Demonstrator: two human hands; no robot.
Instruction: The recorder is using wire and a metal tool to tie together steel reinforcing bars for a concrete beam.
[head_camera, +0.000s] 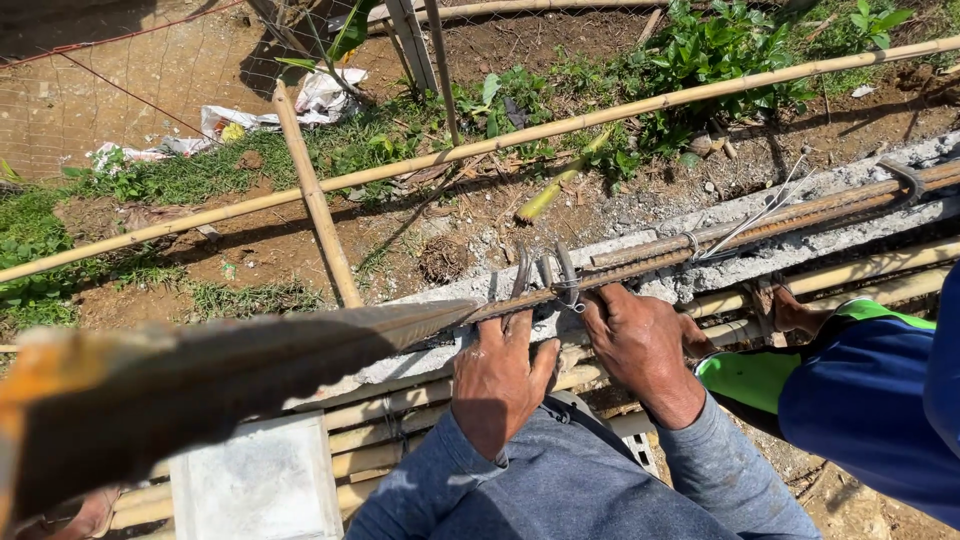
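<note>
While both hands work at the wall's top edge:
Left hand (497, 380): gripping ribbed rusty rebar (640, 262).
Right hand (640, 345): clamped beside thin wire tie (568, 288).
Wall (720, 275): rough grey concrete.

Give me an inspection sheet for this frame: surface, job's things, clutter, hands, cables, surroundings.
Surface: rough grey concrete ledge, crumbly edge, running on a diagonal; bamboo scaffold poles beside it.
Job's things: rusty rebar bundle lying along the ledge; bent stirrup and thin tie wire at the point being worked.
Clutter: loose wire strands on the bars; white slab lower left; blurred dark bar close to the camera.
Hands: left hand pressed on the rebar; right hand fingers on the bar next to the stirrup; exact grip cannot be told. Another person's blue sleeve at right.
Cables: nothing seen.
Surroundings: bare soil, weeds, bamboo rails, wire mesh, white litter.
</note>
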